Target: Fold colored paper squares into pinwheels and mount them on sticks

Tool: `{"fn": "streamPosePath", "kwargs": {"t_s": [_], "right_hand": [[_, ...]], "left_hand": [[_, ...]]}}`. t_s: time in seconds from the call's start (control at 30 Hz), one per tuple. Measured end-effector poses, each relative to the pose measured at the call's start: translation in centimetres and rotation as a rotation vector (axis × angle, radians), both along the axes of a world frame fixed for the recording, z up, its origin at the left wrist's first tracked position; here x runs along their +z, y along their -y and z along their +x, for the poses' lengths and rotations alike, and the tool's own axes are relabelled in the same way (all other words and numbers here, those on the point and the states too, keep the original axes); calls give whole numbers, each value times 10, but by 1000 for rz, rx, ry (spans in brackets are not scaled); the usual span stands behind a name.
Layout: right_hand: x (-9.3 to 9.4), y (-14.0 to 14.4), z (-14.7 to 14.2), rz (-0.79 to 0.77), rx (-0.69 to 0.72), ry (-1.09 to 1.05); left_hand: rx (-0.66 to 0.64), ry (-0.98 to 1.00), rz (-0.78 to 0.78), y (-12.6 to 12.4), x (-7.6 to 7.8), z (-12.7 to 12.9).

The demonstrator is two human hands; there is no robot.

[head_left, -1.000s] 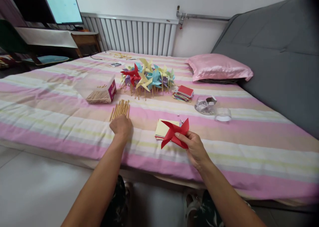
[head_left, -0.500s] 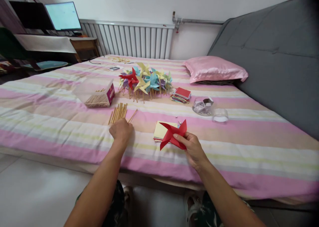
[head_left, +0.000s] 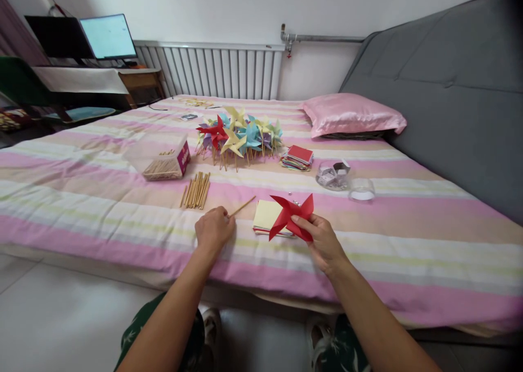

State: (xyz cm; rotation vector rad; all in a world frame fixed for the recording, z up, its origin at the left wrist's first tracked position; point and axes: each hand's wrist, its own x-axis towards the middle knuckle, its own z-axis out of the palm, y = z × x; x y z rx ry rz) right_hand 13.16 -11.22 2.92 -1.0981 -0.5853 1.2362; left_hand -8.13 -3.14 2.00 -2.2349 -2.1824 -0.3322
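My left hand point(head_left: 214, 230) is closed around one end of a thin wooden stick point(head_left: 243, 206), which points up and to the right. Just beyond that hand, several more sticks point(head_left: 196, 191) lie side by side on the striped bedsheet. Between thumb and fingers, my right hand point(head_left: 324, 244) pinches a red paper pinwheel point(head_left: 292, 217) by its centre. The pinwheel is held over a stack of paper squares point(head_left: 265, 215), cream on top, and partly covers it. Small shiny beads or pins point(head_left: 296, 202) show behind the pinwheel's upper edge.
Finished pinwheels point(head_left: 239, 132) stand clustered mid-bed. A clear box of toothpicks point(head_left: 165, 165) lies to their left. Rightward are a stack of coloured paper point(head_left: 298, 157), a clear round container point(head_left: 333, 175), a tape roll point(head_left: 362, 189) and a pink pillow point(head_left: 353, 114).
My left hand has moved right and slightly nearer me, away from the row of sticks, carrying one stick. My right hand and the red pinwheel have shifted a little to the right.
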Motion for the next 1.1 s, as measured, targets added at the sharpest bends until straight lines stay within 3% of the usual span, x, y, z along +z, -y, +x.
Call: {"fn": "streamPosePath", "kwargs": {"t_s": [0.23, 0.5, 0.77, 0.87, 1.1], "right_hand": [[1, 0, 0, 10, -11, 20], [1, 1, 5, -1, 7, -14], [-1, 1, 8, 10, 2, 18], [-1, 1, 9, 11, -1, 15], [1, 0, 5, 46, -17, 8]], "left_hand": [[-114, 72, 143, -7, -9, 20], [-178, 17, 104, -26, -16, 27], [-171, 63, 132, -20, -8, 32], [-189, 236, 85, -14, -5, 29], [-366, 855, -86, 5, -8, 24]]}}
